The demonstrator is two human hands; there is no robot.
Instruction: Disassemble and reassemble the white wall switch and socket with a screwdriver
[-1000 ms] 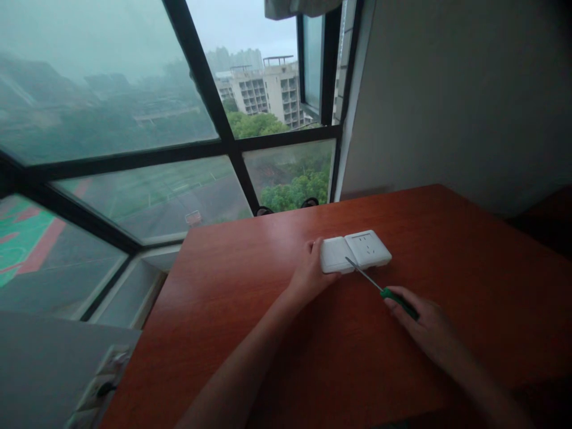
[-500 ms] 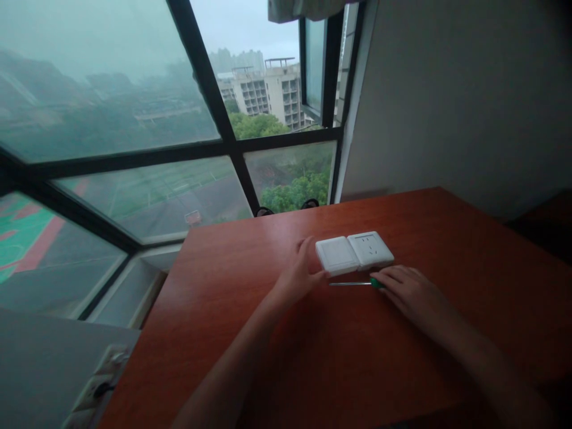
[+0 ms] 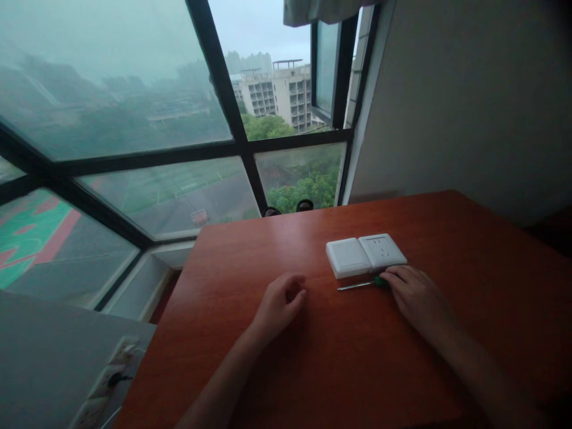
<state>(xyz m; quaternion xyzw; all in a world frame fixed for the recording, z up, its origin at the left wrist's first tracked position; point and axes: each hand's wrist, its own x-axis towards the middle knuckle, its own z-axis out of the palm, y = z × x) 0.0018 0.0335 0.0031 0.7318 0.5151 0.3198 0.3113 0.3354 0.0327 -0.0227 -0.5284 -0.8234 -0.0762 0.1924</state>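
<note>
Two white wall plates lie side by side on the red-brown table (image 3: 250,250): a blank switch plate (image 3: 348,257) on the left and a socket plate (image 3: 382,250) on the right. Just in front of them a screwdriver (image 3: 357,285) lies flat, its metal shaft pointing left. My right hand (image 3: 413,293) rests over its green handle with fingers stretched out, and only the handle's tip shows. My left hand (image 3: 280,302) sits on the bare tabletop left of the plates, fingers loosely curled in with nothing in them.
A large tilted window (image 3: 134,119) with dark frames fills the left and back. A grey wall (image 3: 469,101) stands behind the table on the right. A wall outlet with a plugged cable (image 3: 107,381) shows at the lower left, below the table's left edge.
My left hand let go of the switch plate and drew back toward me. My right hand laid the screwdriver flat on the table in front of the plates.
</note>
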